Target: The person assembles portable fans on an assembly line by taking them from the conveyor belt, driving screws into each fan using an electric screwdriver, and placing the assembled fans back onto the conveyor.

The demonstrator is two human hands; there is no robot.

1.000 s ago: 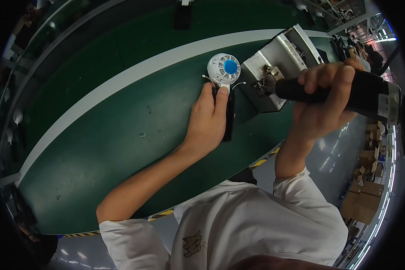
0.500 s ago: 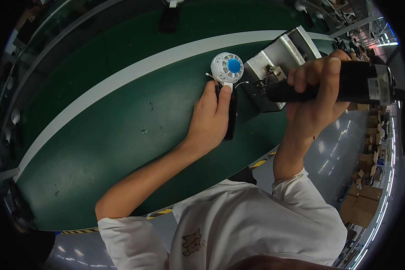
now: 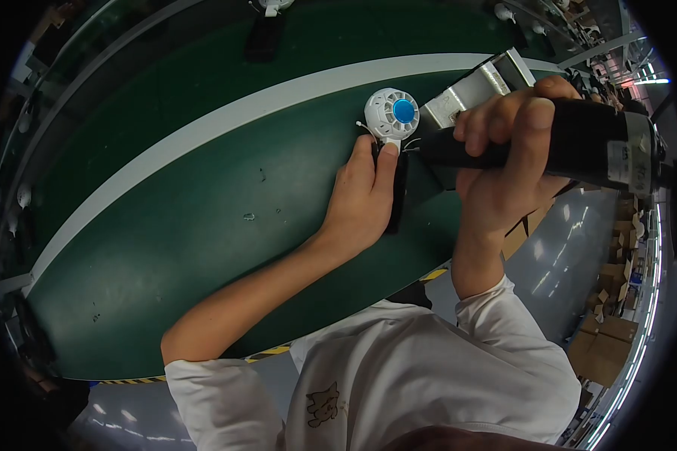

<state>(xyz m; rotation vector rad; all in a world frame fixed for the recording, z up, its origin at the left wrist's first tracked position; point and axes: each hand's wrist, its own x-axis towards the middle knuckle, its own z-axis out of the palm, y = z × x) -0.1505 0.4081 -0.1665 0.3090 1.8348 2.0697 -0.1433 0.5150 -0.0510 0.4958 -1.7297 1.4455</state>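
My left hand (image 3: 357, 197) is closed on a small white handheld fan (image 3: 387, 116) with a round vented head and a blue centre. Thumb and fingers pinch it just below the head. A black block (image 3: 400, 197) lies under that hand, and thin wires stick out on both sides of the fan's neck. My right hand (image 3: 508, 150) is wrapped around a black electric screwdriver (image 3: 583, 143), held nearly level above the table. Its front end points left, close to the fan's neck; the tip is hard to make out.
Behind my right hand stands a silver metal device (image 3: 470, 92), partly hidden. A white strip (image 3: 226, 105) divides the green tabletop (image 3: 173, 240) from a green surface beyond, where another white piece (image 3: 277, 6) rests on a black block. Cardboard boxes (image 3: 603, 349) stand at right.
My right hand has brought the screwdriver left and slightly down, away from the metal device to the fan. The left hand still holds the fan. The white piece beyond the strip has shifted left.
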